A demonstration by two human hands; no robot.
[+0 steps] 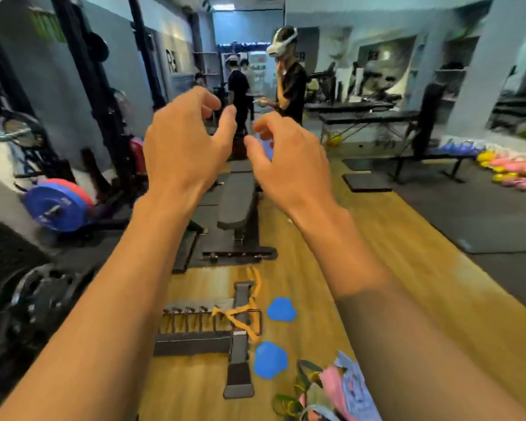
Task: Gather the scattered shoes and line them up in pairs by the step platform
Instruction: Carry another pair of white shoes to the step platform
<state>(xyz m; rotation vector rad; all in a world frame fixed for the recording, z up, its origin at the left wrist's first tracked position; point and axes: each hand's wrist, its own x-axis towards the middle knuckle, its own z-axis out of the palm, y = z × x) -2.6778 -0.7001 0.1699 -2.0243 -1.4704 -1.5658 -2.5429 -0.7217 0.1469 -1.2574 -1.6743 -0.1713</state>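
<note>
Facing a weight bench (237,199) on wood floor (331,244), edged right by a dark mat (468,214). Left hand (179,144) and right hand (289,159) raised, loosely curled, empty.

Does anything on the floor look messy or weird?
Yes. An orange band lies tangled across the grey metal frame, and a jumbled pink and blue heap sits loose on the wooden floor.

A wooden floor (377,238) runs away from me into the gym, with dark rubber mats (483,220) along its right side. A padded weight bench (237,202) stands mid-floor. A black rack (101,95) and a blue plate (53,209) sit to the left. The pale grey wall (468,95) on the far right carries what look like mirrors (383,71).
</note>
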